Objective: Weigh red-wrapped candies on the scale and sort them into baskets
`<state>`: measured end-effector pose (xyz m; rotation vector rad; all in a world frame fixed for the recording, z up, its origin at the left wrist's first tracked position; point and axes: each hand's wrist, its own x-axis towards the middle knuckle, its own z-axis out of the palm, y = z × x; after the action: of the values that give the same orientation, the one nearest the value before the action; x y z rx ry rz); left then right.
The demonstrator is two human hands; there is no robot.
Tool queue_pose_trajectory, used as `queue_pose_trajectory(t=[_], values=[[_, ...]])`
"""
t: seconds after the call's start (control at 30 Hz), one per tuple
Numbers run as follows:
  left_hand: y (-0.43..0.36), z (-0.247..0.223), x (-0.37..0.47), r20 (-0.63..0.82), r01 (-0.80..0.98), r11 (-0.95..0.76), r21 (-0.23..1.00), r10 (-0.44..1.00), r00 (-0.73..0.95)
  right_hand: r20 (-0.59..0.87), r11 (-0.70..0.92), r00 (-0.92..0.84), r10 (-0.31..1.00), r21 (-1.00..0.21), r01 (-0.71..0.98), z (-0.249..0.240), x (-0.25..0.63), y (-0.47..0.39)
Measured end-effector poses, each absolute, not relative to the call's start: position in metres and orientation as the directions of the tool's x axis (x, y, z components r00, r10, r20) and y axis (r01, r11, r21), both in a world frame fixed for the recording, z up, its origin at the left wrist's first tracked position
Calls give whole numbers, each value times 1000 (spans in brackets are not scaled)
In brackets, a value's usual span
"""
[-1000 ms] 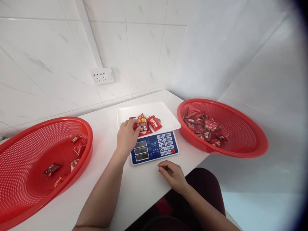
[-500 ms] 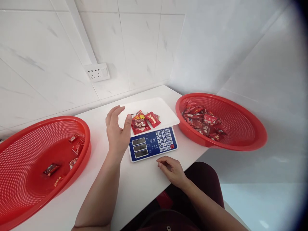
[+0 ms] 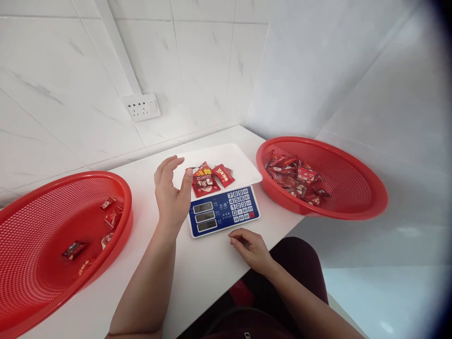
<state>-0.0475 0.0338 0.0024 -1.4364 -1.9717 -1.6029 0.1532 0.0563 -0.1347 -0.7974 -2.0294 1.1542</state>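
A digital scale with a blue keypad panel (image 3: 224, 211) and a white weighing tray (image 3: 243, 165) stands on the table before me. Several red snack packets (image 3: 205, 181) lie on the tray. My left hand (image 3: 172, 195) is raised at the tray's left side, thumb and fingers apart, holding nothing. Its thumb overlaps the packets in the view; whether it touches them I cannot tell. Near the table's front edge, just below the keypad, my right hand (image 3: 252, 249) rests with curled fingers and nothing visible in them.
To the left, a large red mesh basket (image 3: 118, 181) holds several small packets (image 3: 74, 250). Another red basket (image 3: 360, 174), at the right, contains a pile of red packets (image 3: 300, 176) and overhangs the table edge. Behind the white table (image 3: 208, 263) is a tiled wall with a socket (image 3: 142, 108).
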Motion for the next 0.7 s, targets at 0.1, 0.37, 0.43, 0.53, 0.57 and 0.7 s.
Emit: queue_pose_trajectory(t=[0.1,0.37,0.43,0.53,0.57,0.7], values=[[34,2,-48,668,775,-58,629,551,-501,241,424,-597,765,-886,186,-134,153,56],[36,0,-48,642,769,-41,638,580,-502,233,414,-596,769,-891,186,-135,153,57],[37,-1,-48,639,775,-33,631,588,-496,229,412,-597,769,-891,189,-134,152,57],[38,-3,-49,623,793,-22,609,632,-461,217,402,-598,772,-895,194,-135,152,57],[38,-5,-50,615,800,-19,600,651,-445,213,399,-599,772,-896,196,-135,152,57],[42,-11,-52,565,840,7,543,737,-371,212,402,-610,763,-895,193,-137,152,58]])
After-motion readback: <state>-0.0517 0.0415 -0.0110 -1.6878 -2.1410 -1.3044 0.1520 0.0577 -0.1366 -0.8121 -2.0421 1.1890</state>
